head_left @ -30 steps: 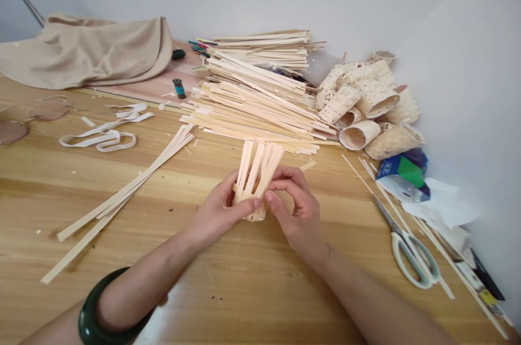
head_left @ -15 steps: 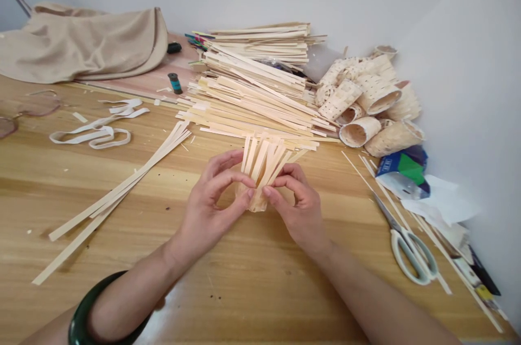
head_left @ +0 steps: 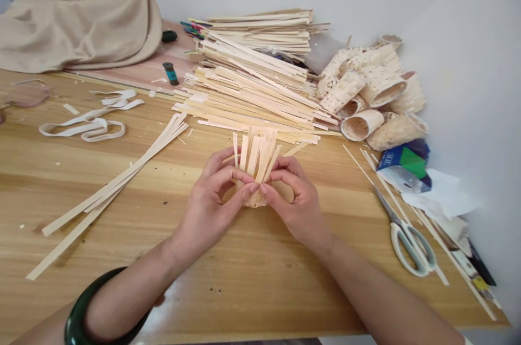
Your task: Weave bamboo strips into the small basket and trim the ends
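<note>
Between my hands stands a small half-woven basket [head_left: 255,158] of pale wood strips, its loose strip ends fanning upward. My left hand [head_left: 222,185] pinches its near side with thumb and forefinger, while the other fingers curl around the left side. From the right, my right hand [head_left: 295,193] pinches the strips close to the left thumb, the thumb tips almost meeting. The hands cover much of the woven lower part. A dark green bangle [head_left: 83,310] circles my left forearm.
Loose strips [head_left: 122,174] lie left, near a white ribbon [head_left: 87,122]. Behind are piled strips [head_left: 252,93], a thread spool [head_left: 171,74] and beige cloth [head_left: 89,30]. Finished woven tubes [head_left: 366,93], scissors [head_left: 407,239] and a blue packet [head_left: 402,163] sit right. The wooden table [head_left: 244,291] has scraps.
The strip ends at the basket's top have shifted and stand more upright, with one apart on the left. Both hands keep their pinch, thumbs slightly closer. The whole view has moved slightly.
</note>
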The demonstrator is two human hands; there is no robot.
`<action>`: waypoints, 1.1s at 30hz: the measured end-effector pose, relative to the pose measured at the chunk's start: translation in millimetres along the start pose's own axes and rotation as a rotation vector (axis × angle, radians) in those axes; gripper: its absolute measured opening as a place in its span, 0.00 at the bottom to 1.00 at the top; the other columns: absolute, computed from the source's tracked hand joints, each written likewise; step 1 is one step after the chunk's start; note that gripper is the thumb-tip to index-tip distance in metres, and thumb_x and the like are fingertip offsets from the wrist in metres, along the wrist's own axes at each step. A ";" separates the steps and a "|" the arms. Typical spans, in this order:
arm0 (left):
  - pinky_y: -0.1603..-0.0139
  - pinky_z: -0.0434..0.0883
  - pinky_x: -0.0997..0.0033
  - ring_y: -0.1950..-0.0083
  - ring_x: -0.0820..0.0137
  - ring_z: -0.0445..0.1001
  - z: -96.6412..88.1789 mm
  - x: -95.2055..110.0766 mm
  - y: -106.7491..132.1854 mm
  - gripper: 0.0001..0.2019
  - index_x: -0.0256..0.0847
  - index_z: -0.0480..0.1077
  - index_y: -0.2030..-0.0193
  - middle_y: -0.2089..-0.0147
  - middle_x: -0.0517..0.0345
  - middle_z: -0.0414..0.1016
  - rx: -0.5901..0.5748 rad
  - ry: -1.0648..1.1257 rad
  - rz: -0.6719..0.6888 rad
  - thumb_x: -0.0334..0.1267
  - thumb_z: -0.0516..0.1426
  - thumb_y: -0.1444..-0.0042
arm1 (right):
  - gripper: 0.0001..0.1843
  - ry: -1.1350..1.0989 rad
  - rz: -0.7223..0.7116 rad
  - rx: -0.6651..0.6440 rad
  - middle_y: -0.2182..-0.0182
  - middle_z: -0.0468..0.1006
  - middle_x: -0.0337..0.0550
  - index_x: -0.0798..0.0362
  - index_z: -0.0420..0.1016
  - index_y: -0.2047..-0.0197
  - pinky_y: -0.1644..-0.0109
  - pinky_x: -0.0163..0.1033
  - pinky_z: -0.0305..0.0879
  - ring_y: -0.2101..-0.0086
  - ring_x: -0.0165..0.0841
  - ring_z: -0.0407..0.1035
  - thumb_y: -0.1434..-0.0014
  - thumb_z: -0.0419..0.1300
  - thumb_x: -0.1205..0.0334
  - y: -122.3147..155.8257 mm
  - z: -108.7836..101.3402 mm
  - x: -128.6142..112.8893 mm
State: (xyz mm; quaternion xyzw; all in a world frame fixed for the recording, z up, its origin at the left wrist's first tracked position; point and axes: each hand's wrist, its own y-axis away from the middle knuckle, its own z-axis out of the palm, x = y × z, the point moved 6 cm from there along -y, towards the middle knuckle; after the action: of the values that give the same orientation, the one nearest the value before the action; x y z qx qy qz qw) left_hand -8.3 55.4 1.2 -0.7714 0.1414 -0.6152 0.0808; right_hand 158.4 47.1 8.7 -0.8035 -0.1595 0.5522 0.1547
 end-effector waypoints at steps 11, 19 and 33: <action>0.36 0.75 0.56 0.31 0.57 0.71 2.5 -2.9 -3.9 0.06 0.44 0.78 0.64 0.36 0.50 0.71 -0.050 0.009 -0.018 0.41 0.63 0.37 | 0.04 0.014 0.015 0.005 0.58 0.74 0.42 0.48 0.78 0.65 0.43 0.47 0.69 0.53 0.36 0.72 0.38 0.65 0.66 -0.6 -0.1 2.7; 0.49 0.81 0.62 0.32 0.57 0.71 3.5 -2.8 -0.7 0.07 0.43 0.76 0.64 0.42 0.47 0.71 0.014 -0.081 0.006 0.42 0.61 0.37 | 0.04 0.027 0.028 0.030 0.58 0.74 0.43 0.48 0.75 0.65 0.43 0.47 0.69 0.53 0.37 0.72 0.37 0.64 0.64 1.6 0.4 3.0; 0.54 0.81 0.65 0.37 0.56 0.74 3.4 -10.1 1.1 0.10 0.45 0.73 0.55 0.36 0.47 0.66 0.066 0.089 -0.088 0.44 0.65 0.41 | 0.03 0.026 -0.051 -0.021 0.57 0.73 0.43 0.47 0.77 0.61 0.43 0.46 0.70 0.53 0.35 0.72 0.36 0.64 0.66 -2.5 1.0 0.9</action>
State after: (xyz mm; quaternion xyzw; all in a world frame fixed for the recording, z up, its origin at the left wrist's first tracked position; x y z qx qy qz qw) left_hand -7.2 57.4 -9.3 -0.7457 0.0902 -0.6561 0.0728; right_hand 157.5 49.8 8.7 -0.8079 -0.1837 0.5359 0.1622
